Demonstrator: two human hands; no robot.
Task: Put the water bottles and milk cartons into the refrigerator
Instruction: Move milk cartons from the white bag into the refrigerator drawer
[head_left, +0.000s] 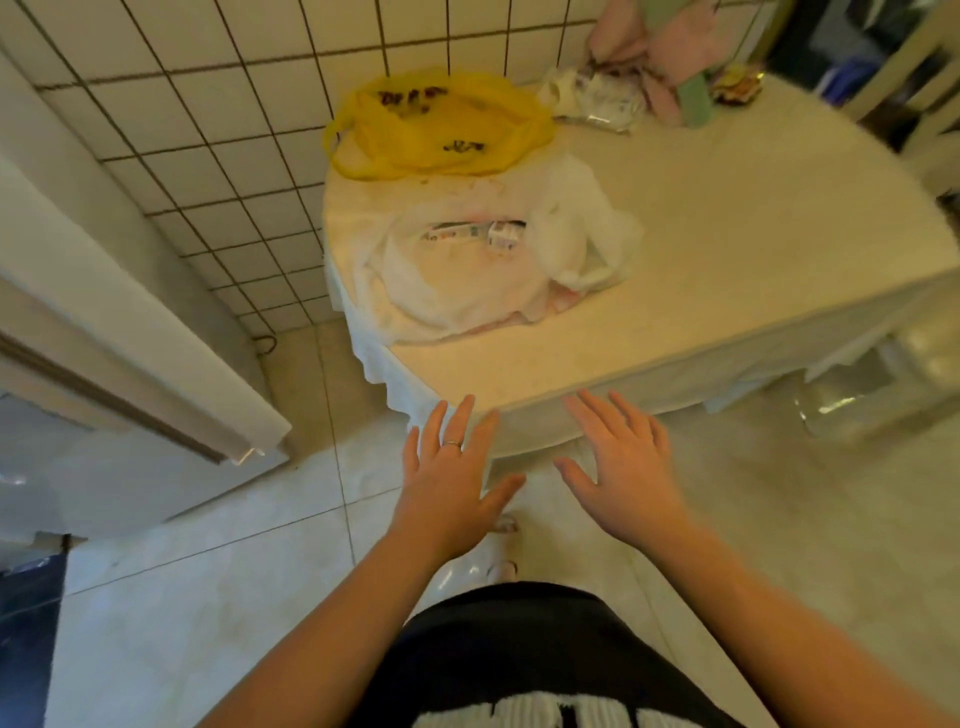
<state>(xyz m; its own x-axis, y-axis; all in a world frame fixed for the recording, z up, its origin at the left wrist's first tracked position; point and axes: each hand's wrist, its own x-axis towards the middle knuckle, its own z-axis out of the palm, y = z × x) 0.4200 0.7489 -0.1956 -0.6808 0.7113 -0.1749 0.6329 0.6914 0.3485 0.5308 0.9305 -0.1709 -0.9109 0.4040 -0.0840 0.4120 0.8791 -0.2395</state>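
A white plastic bag (467, 270) lies on the round table (727, 249), with printed labels of packaged items showing through its top. What is inside it cannot be made out. Behind it sits a yellow plastic bag (436, 130). My left hand (452, 473) and my right hand (623, 462) hover in front of the table's near edge, fingers spread and holding nothing. The white refrigerator (104, 291) stands at the left, its door edge jutting toward me.
A tiled wall (218, 130) runs behind the table. Cloths and small packets (639, 67) are piled at the table's back. A tablecloth hangs over the table edge. A chair (914, 104) stands at the far right, and pale floor tiles (208, 597) lie below.
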